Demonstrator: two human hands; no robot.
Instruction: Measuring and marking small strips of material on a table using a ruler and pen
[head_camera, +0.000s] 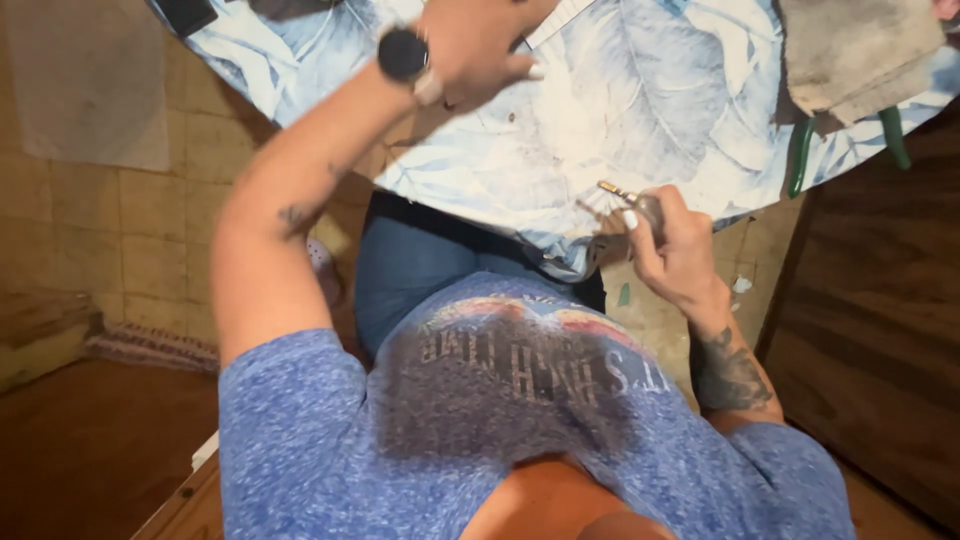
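My left hand (470, 45), with a black watch (403, 52) on the wrist, rests curled on a round table covered by a blue-and-white leaf-print cloth (640, 110). Whether it holds anything is hidden. My right hand (675, 245) hovers at the table's near edge, gripping a small metal tool (632, 200) with a brass-coloured tip that points toward the tabletop. My blue shirt and jeans fill the lower part of the view.
A grey rag (850, 45) lies on the table at the upper right, with green handles (800, 150) poking out beneath it. A dark wooden cabinet (880, 330) stands at the right. The tiled floor carries a woven rug (140, 345) at the left.
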